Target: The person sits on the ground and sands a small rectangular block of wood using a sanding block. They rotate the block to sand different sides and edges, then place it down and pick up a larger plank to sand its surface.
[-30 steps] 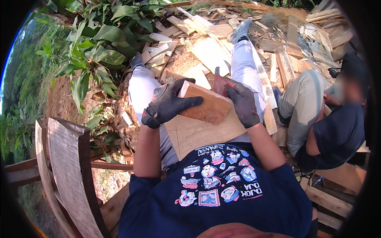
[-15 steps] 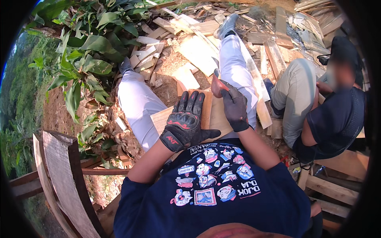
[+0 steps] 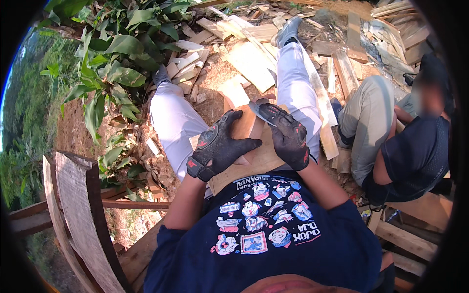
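My left hand [image 3: 220,146], in a black glove with red marks, grips a reddish-brown wooden block [image 3: 245,125] by its left side, thumb on the near side. The block is tilted above a pale wooden board [image 3: 244,172] lying across my lap. In a matching glove, my right hand [image 3: 289,138] pinches a thin curved sheet of sandpaper [image 3: 262,112], its grey face showing, at the block's far right edge. The fingers hide part of the sheet, and I cannot tell whether it touches the wood.
Wood offcuts [image 3: 249,63] and planks lie around my outstretched legs. Leafy plants [image 3: 122,53] grow at the left. Upright curved boards [image 3: 80,215] stand near my left side. Another person [image 3: 405,141] sits close at the right, beside stacked timber [image 3: 410,239].
My left hand has gone from lying flat on the block to gripping its side, and the block has tilted. My right hand has brought the sandpaper left, its grey face now showing.
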Tool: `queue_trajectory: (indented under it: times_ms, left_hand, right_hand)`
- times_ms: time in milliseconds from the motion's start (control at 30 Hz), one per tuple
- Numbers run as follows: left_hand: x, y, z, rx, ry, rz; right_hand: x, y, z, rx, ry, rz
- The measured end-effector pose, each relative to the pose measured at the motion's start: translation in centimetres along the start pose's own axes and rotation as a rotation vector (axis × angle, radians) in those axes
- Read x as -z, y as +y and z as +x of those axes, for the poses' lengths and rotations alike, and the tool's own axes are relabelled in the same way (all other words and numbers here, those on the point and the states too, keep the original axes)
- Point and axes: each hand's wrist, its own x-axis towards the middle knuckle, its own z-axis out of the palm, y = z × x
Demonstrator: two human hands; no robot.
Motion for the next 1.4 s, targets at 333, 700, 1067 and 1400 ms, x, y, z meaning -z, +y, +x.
queue_trajectory:
  times_ms: [333, 700, 1067, 1400]
  left_hand:
    - [-1.0, -1.8, -1.7, -0.067, -0.106, -0.251]
    - [-2.7, -1.8, -6.8, -0.179, 0.122, 0.242]
    - [-4.7, -2.1, -6.4, -0.276, 0.219, 0.449]
    - [-5.7, -2.9, -7.2, -0.300, 0.319, 0.526]
  right_hand:
    - [-0.2, -1.3, 0.5, 0.124, 0.026, -0.142]
    - [-0.6, -2.1, 1.8, 0.116, -0.084, -0.148]
    - [2.4, -5.0, 1.9, 0.355, -0.403, -0.181]
    - [1.8, -1.0, 3.3, 0.316, -0.467, -0.219]
